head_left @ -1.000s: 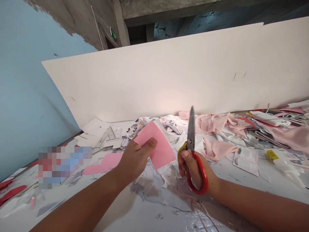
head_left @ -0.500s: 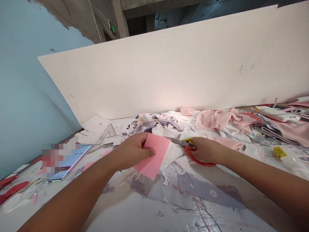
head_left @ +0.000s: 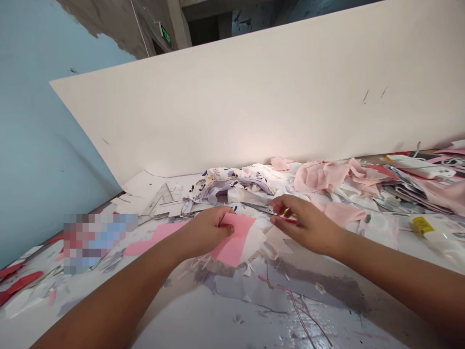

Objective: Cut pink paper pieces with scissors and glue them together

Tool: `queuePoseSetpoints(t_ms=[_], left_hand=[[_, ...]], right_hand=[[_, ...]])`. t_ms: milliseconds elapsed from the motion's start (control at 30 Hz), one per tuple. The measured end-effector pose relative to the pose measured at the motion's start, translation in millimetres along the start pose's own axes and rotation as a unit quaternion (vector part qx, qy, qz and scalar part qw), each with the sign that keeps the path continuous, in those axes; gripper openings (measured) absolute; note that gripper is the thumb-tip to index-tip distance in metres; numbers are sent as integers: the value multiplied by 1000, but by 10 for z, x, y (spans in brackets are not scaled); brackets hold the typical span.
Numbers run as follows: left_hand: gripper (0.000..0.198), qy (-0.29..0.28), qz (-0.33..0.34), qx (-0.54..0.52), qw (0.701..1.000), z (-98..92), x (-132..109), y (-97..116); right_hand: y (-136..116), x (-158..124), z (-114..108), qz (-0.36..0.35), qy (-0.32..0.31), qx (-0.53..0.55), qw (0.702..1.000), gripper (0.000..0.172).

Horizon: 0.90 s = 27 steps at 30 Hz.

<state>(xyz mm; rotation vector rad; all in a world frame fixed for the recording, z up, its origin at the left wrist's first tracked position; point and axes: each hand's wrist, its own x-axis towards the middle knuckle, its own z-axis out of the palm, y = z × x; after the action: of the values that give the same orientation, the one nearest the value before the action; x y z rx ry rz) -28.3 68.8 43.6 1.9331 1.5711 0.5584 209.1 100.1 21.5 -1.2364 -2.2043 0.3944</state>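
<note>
Two bare forearms reach forward across a cluttered cutting table (head_left: 203,329), viewed from the head-worn camera. The left hand (head_left: 207,231) grips the left edge of a rectangular pink swatch (head_left: 234,242), with the thumb on top and the fingers held together; the swatch lies near the table's centre, overlapping white offcuts (head_left: 254,244). The right hand (head_left: 308,224) is just beside the swatch, its fingers (head_left: 281,209) curved around the red-and-yellow handles of a pair of scissors (head_left: 286,216). The hand partly hides the handles, so a firm clamp cannot be confirmed. The steel blades (head_left: 257,208) lie nearly flat and point left toward the swatch, without touching it. Floral cotton fabric (head_left: 228,182) lies behind the hands, with pale pink fabric scraps (head_left: 321,177) to the right. A transparent set square (head_left: 163,199) rests on white paper (head_left: 141,185) at left, beside a pink cut-out (head_left: 152,240) and a pixelated patch (head_left: 100,242) that hides what lies beneath. A plastic bottle (head_left: 432,240) with a yellow label lies at far right. A white board (head_left: 254,97) stands along the table's back edge.
</note>
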Motion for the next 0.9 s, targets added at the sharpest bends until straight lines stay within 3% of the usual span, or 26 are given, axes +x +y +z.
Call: queuePoseSetpoints(t_ms=[67, 133, 200, 300, 400, 467, 567, 667, 767, 833, 900], left_hand=[[13, -17, 5, -15, 1000, 44, 6, 19], [16, -28, 9, -26, 999, 59, 7, 54], [18, -18, 11, -28, 999, 38, 15, 82], [19, 41, 5, -38, 998, -39, 46, 83], [20, 80, -8, -84, 993, -109, 88, 43], [20, 63, -11, -113, 992, -135, 111, 7], [20, 16, -5, -120, 993, -157, 135, -42], [21, -18, 13, -112, 993, -159, 150, -70], [22, -37, 25, -90, 995, -98, 143, -65], [21, -56, 36, -73, 995, -10, 115, -34], [17, -76, 56, -59, 994, 94, 73, 16]], right_hand=[[-91, -70, 82, 41, -54, 163, 984, 38], [-152, -110, 180, 66, -105, 256, 959, 29], [-167, -112, 266, 99, -132, 316, 934, 15], [-116, -74, 337, 164, -123, 354, 912, 12], [-48, -51, 340, 195, -100, 324, 920, 11], [-22, -57, 317, 180, -79, 244, 950, 13], [-6, -79, 265, 90, -32, 17, 995, 19], [-14, -107, 208, 18, 3, -158, 987, 27], [-69, -163, 174, -35, 11, -112, 993, 29], [-124, -206, 187, -50, -16, 11, 999, 33], [-167, -233, 231, -11, -62, 130, 989, 32]])
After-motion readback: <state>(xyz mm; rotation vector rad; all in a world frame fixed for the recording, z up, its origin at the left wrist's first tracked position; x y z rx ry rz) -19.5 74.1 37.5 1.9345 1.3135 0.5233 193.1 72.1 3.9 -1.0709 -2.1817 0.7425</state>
